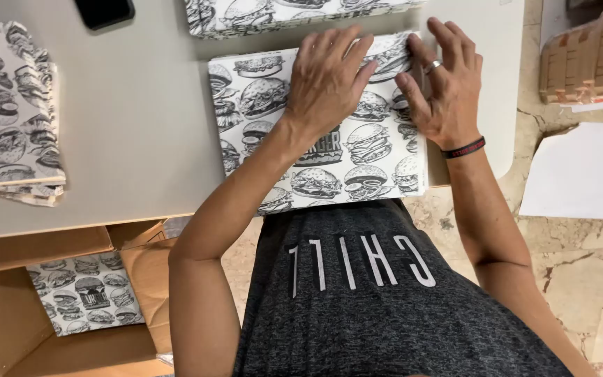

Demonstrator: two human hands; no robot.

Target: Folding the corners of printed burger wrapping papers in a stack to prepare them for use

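Note:
A flat white box (329, 139) printed with black burger drawings lies on the grey table (134, 119) in front of me. My left hand (326, 80) presses palm down on its top middle, fingers spread toward the far edge. My right hand (441, 84), with a ring and a dark wristband, rests on the box's right edge, fingers bent over the far right corner. Neither hand lifts the box.
Another burger-print box (280, 14) lies just beyond. A stack of the same boxes (8, 112) sits at the table's left. A black phone (104, 12) lies at the far edge. An open cardboard carton (71, 307) below left holds a printed box. White sheets (581, 171) lie on the marble floor.

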